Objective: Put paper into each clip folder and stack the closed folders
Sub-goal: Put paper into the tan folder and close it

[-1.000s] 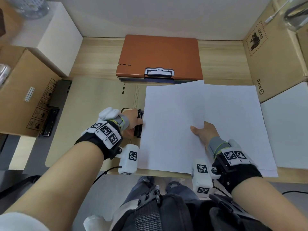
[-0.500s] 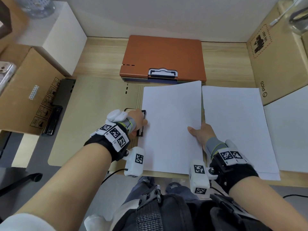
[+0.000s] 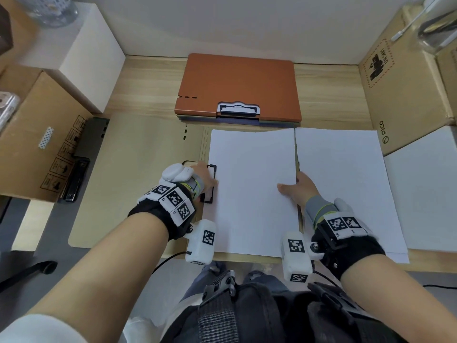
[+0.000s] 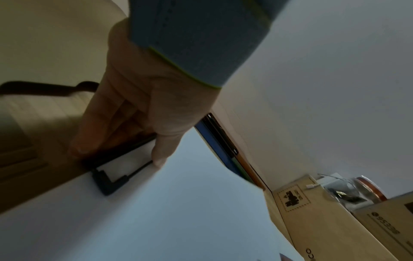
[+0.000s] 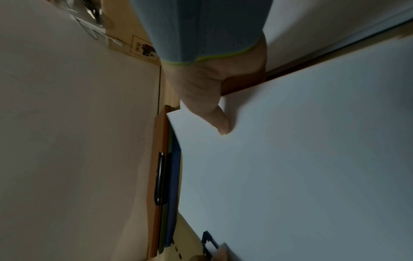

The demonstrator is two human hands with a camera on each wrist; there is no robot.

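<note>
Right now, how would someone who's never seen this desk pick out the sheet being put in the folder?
Start at the beige folder lying open on the wooden desk. The sheet lies on its right half, its left edge at the black clip. Unlike the paper stack alongside, the right hand pinches its edge.

We see the open beige clip folder (image 3: 138, 174) lying at the front of the wooden desk (image 3: 329, 95), a white paper sheet (image 3: 252, 194) on its right half, a stack of white paper (image 3: 346, 184) just right of it, and the closed orange clip folder (image 3: 237, 82) behind them.
</note>
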